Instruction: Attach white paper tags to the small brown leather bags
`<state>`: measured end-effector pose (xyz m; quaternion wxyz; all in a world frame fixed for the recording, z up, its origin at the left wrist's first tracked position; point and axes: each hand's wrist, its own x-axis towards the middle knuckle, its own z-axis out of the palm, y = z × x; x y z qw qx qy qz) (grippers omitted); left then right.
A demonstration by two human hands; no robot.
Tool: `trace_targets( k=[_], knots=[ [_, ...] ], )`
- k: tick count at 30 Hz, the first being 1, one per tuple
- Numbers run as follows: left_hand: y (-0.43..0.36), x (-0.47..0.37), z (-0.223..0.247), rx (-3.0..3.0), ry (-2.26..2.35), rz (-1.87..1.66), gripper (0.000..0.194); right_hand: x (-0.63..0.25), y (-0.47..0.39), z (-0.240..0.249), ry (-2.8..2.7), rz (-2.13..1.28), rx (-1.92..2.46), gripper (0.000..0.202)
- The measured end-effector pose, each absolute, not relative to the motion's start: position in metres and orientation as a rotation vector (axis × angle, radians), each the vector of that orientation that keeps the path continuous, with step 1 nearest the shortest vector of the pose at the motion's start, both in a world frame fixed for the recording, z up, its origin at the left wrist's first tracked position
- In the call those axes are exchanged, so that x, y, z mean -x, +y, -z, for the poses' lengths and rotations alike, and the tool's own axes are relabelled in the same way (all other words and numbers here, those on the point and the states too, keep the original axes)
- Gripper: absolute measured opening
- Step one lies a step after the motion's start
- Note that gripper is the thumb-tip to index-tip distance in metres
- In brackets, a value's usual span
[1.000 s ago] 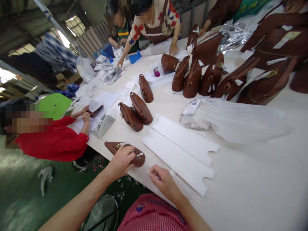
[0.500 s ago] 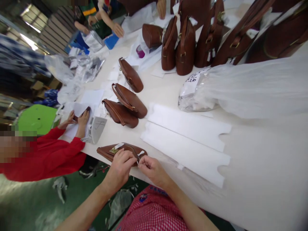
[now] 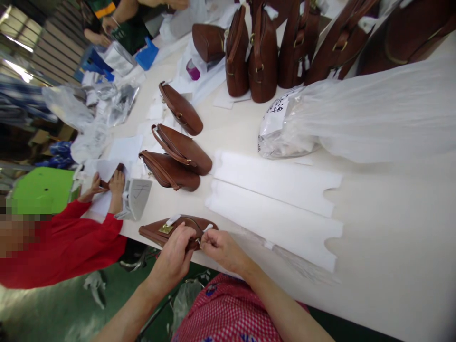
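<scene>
My right hand (image 3: 223,249) has left the table edge to join my left hand (image 3: 176,254) on the near purse (image 3: 167,229), fingertips pinching together.

A brown purse (image 3: 167,230) with a gold plate lies near the left. Brown bags (image 3: 263,52) stand far off. White sheets (image 3: 274,204) cover a cream table (image 3: 392,266). A red sleeve (image 3: 71,242), green board (image 3: 42,190) and red-checked clothing (image 3: 228,313) show nearby.
</scene>
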<state>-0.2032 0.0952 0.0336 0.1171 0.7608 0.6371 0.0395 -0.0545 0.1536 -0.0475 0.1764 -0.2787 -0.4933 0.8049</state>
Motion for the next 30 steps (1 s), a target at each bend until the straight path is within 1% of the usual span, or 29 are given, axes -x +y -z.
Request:
trace_targets(
  k=[5, 12, 15, 19, 25, 30],
  knots=[
    [0.092, 0.201, -0.033, -2.286, 1.835, -0.157, 0.025, 0.062, 0.145, 0.053, -1.358, -2.222, 0.835, 0.01],
    [0.092, 0.202, -0.036, -2.267, 1.834, -0.144, 0.011, 0.069, 0.126, 0.051, -1.279, -2.119, 0.919, 0.012],
    [0.093, 0.202, -0.037, -2.303, 1.791, -0.137, 0.012, 0.071, 0.121, 0.048, -1.287, -2.059, 0.952, 0.013],
    [0.095, 0.201, -0.036, -2.365, 1.715, -0.127, 0.018, 0.073, 0.12, 0.048, -1.282, -2.023, 0.963, 0.013],
    [0.101, 0.201, -0.033, -2.398, 1.687, -0.125, 0.019, 0.071, 0.124, 0.051, -1.156, -2.11, 0.908, 0.015],
    [0.102, 0.204, -0.034, -2.375, 1.673, -0.104, 0.018, 0.062, 0.126, 0.049, -0.976, -2.245, 0.958, 0.003]
  ],
)
